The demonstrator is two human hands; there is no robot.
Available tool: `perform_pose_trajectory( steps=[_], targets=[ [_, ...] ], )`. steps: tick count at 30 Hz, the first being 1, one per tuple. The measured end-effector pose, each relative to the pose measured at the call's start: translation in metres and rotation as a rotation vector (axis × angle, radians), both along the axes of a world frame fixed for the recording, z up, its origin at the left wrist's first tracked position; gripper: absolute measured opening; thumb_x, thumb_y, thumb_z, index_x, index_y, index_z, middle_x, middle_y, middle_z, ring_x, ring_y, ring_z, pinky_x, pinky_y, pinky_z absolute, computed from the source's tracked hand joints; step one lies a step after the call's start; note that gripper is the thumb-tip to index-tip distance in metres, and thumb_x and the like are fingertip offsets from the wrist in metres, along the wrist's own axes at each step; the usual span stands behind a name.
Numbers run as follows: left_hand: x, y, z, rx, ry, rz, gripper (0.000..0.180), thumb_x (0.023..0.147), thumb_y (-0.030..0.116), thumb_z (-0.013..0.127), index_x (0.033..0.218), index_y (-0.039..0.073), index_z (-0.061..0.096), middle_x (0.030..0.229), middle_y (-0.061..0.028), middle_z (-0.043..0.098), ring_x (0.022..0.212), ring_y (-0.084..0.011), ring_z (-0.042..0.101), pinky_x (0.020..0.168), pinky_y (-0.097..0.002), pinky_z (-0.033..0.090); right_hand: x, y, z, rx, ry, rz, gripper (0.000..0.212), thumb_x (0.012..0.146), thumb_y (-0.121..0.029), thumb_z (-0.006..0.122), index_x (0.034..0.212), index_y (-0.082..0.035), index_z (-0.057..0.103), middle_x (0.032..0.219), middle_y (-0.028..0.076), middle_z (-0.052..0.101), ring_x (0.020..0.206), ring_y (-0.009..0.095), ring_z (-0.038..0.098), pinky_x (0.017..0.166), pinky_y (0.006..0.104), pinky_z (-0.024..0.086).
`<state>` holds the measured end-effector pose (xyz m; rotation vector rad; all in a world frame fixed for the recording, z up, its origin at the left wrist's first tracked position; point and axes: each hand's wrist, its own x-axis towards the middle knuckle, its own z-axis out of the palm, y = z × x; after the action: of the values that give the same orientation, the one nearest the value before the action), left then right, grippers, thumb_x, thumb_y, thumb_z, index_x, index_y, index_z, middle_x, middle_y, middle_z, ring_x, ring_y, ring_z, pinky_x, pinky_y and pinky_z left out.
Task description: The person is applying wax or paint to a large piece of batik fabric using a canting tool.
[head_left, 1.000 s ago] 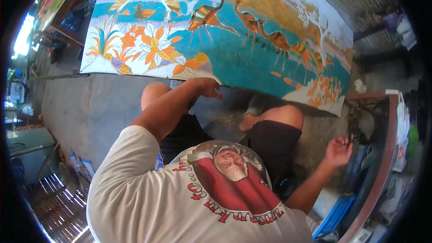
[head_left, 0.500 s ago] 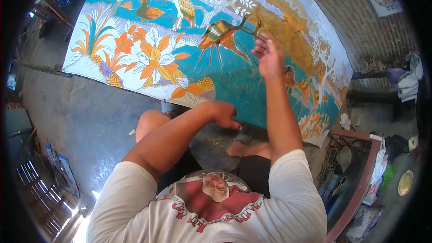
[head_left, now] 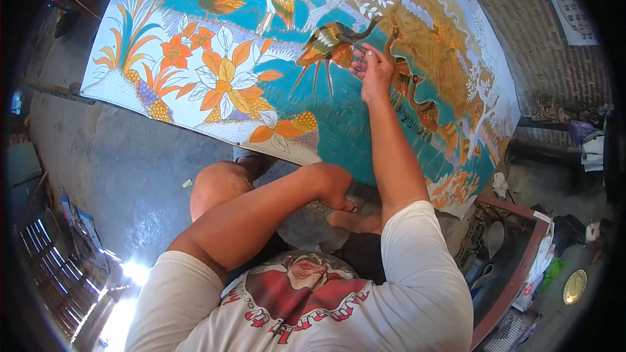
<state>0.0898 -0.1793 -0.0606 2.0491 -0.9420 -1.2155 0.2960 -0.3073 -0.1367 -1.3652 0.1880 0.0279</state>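
Note:
A large painted canvas (head_left: 339, 130) slopes in front of me, with birds, flowers and trees on a teal and golden ground. Over its middle, my right hand (head_left: 376, 75) pinches a slim dark paintbrush (head_left: 359, 47). The brush points at the long-necked dark bird (head_left: 336, 42), near its breast and neck; whether the tip touches the surface I cannot tell. My left hand (head_left: 334, 186) hangs by the canvas's lower edge, above my legs. Its fingers curl downward and are partly hidden, so anything in them does not show.
My bent knee (head_left: 218, 189) and bare foot (head_left: 355, 220) are below the canvas on the grey floor (head_left: 130, 163). To the right stands a reddish-brown wooden frame (head_left: 521, 267) with clutter around it. Behind the canvas rises a brick-like wall (head_left: 502, 13).
My right hand has moved down and left with the paintbrush, from beyond the bird's neck to beside its breast. The view has shifted slightly; my left hand remains near the lower edge.

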Motion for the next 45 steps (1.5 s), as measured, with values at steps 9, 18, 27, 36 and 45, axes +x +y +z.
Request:
perform_pose_trajectory(
  steps=[9,18,27,36,45],
  targets=[
    [-0.001,-0.007,-0.011,0.014,-0.022,-0.01,0.061,0.083,0.056,0.068,0.109,0.001,0.07,0.1,-0.0245,0.071,0.098,-0.0436,0.067,0.085,-0.0508,0.053,0.003,0.019,0.018,-0.02,-0.055,0.004,0.024,0.102,-0.013,0.051,0.117,-0.002,0.066,0.096,0.012,0.071,0.066,0.014,0.064,0.057,0.031,0.059],
    [-0.004,-0.012,-0.015,0.04,-0.01,-0.005,0.061,0.083,0.056,0.068,0.112,0.002,0.07,0.105,-0.0249,0.07,0.101,-0.0436,0.066,0.087,-0.0509,0.053,-0.002,-0.005,0.005,-0.07,0.006,-0.062,0.025,0.102,-0.014,0.051,0.119,-0.003,0.065,0.096,0.011,0.071,0.064,0.014,0.064,0.056,0.0307,0.06],
    [-0.001,-0.011,-0.027,0.023,-0.02,0.003,0.061,0.084,0.054,0.067,0.114,0.001,0.069,0.107,-0.0255,0.07,0.102,-0.0442,0.066,0.089,-0.051,0.052,-0.004,0.001,0.009,-0.031,0.008,-0.06,0.029,0.101,-0.019,0.051,0.121,-0.001,0.061,0.1,0.014,0.069,0.069,0.017,0.065,0.061,0.0357,0.06],
    [0.008,-0.017,-0.026,-0.002,-0.014,0.019,0.069,0.084,0.06,0.066,0.115,-0.002,0.069,0.111,-0.0279,0.068,0.107,-0.0436,0.065,0.092,-0.0477,0.051,-0.07,-0.024,0.019,0.435,0.044,-0.052,0.027,0.101,-0.023,0.054,0.121,-0.006,0.062,0.092,0.008,0.067,0.074,0.019,0.065,0.072,0.0414,0.06],
    [0.019,-0.016,-0.048,-0.079,-0.066,-0.018,0.062,0.091,0.056,0.063,0.112,-0.003,0.07,0.11,-0.024,0.07,0.106,-0.0384,0.066,0.094,-0.0435,0.049,-0.246,-0.208,0.093,0.525,-0.012,-0.279,0.027,0.098,-0.025,0.063,0.118,-0.007,0.065,0.091,0.006,0.067,0.076,0.018,0.064,0.073,0.0419,0.059]
  ],
)
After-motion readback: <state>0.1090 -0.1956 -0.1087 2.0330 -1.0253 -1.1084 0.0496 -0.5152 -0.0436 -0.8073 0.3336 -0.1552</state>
